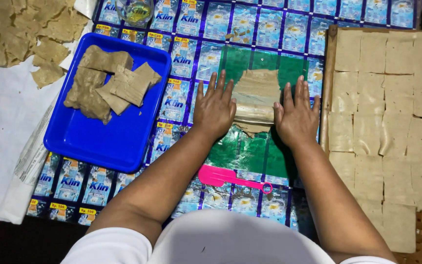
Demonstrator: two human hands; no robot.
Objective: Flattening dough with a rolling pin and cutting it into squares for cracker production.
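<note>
Closest to my view is the white shirt [230,239], and just beyond it a pink plastic spatula [230,178] lies on the patterned blue sheet [221,22] that covers the counter. I take the green sheet [250,146] as my landmark: the spatula sits at its near edge, handle pointing right.

On the middle of the green sheet lies the tan dough roll [256,100], flattened and partly rolled, ragged at its far edge. My left hand [214,108] rests flat on the left end of the roll, fingers spread and straight, the grip open and pressing down, not closed around anything. My right hand [296,115] does the same at the right end, palm down, fingers extended, grip open. The roll spans between both palms, touching each.

Left of the green sheet stands a blue tray [98,142] holding torn brown dough slabs [108,80]. Beyond the tray, further left, thin dried pieces [20,34] lie on a white cloth [6,122]. Far from the green sheet, a glass [135,11] with yellowish liquid stands. Right of the green sheet, a board [329,63] carries rows of pale square sheets [391,112], laid edge to edge.
</note>
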